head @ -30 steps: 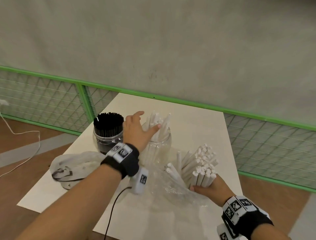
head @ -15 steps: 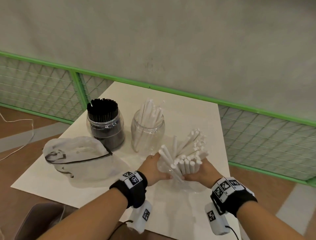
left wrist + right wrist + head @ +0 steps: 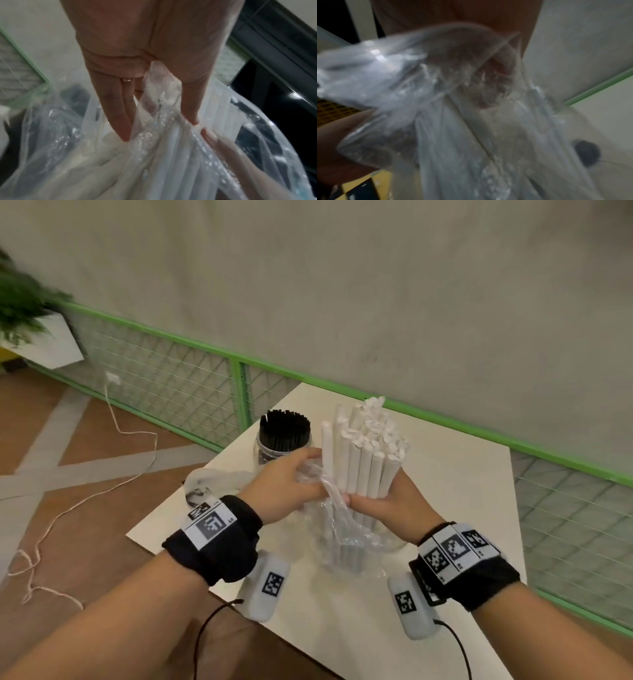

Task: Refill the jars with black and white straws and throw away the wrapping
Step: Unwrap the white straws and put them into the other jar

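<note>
A bundle of white straws (image 3: 368,460) stands upright above the table, its lower half still inside clear plastic wrapping (image 3: 346,529). My right hand (image 3: 376,491) grips the bundle from the right. My left hand (image 3: 315,474) pinches the loose wrapping at the bundle's left side; the left wrist view shows thumb and fingers (image 3: 120,115) closed on the wrapping (image 3: 157,94). The jar of black straws (image 3: 284,436) stands behind my left hand. The bundle hides the white-straw jar. The right wrist view is blurred, with wrapping (image 3: 436,81) over the straws (image 3: 462,148).
An emptied plastic wrapper (image 3: 212,484) lies on the white table (image 3: 462,508) left of the hands. A green wire fence (image 3: 239,392) runs behind the table. A cable (image 3: 130,446) trails over the floor at the left, and a plant (image 3: 20,302) stands far left.
My left hand left the white-straw jar and took hold of the wrapping. Both hands lifted the bundle from lying on the table to upright in the air.
</note>
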A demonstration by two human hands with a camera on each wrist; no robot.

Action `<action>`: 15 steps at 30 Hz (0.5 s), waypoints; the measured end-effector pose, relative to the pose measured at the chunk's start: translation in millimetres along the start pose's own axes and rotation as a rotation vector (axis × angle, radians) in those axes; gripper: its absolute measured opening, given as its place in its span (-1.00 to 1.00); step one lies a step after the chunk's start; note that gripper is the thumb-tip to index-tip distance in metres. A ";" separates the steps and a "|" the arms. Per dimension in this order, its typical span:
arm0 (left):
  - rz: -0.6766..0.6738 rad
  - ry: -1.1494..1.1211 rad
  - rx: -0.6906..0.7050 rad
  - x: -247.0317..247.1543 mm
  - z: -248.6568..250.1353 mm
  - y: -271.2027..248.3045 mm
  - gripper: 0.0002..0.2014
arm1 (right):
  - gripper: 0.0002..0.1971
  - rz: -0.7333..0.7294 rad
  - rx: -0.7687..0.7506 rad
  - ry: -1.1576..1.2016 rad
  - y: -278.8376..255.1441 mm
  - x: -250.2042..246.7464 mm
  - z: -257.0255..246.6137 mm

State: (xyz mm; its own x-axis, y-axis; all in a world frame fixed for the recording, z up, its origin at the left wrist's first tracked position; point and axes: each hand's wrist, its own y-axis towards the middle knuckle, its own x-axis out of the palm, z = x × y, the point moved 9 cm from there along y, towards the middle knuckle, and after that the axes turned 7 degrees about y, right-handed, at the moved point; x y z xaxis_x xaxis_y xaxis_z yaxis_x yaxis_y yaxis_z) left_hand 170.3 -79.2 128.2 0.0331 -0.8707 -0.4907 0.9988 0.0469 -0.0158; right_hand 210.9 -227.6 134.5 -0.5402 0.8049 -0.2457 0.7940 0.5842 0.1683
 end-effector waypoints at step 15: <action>0.015 0.534 -0.239 -84.4 -147.7 -12.4 0.11 | -0.32 0.091 0.173 -0.290 61.8 86.1 108.9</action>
State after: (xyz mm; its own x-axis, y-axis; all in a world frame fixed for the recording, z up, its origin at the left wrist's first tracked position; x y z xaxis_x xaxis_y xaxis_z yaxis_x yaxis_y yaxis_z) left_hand 149.7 66.0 41.2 -0.0383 -0.5049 -0.8623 0.9603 0.2200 -0.1714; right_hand 243.9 -133.5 19.8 -0.3832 0.7749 -0.5027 0.8841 0.4653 0.0433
